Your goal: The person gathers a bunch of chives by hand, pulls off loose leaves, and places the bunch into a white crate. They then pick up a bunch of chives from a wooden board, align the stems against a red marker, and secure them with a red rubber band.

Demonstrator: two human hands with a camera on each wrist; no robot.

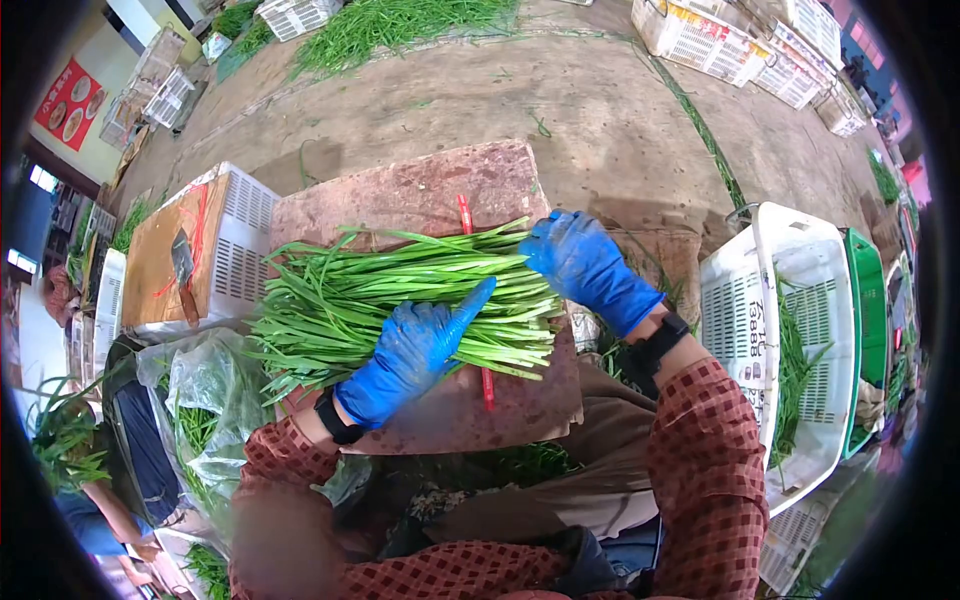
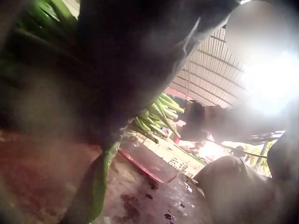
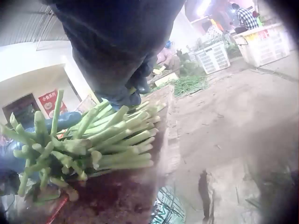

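A thick bundle of long green stalks lies across a reddish board on my lap. A red strip runs under the bundle. My left hand, in a blue glove, rests flat on top of the stalks near their cut ends, index finger straight. My right hand, also blue-gloved, presses against the cut ends at the bundle's right. In the right wrist view the gloved fingertips touch the top of the stalk ends. The left wrist view shows the dark glove, stalks and the red strip.
A white crate with a few stalks stands at my right, a green crate behind it. At left a white crate carries a wooden board with a cleaver. A plastic bag of greens sits beside my left knee. More greens lie on the concrete floor.
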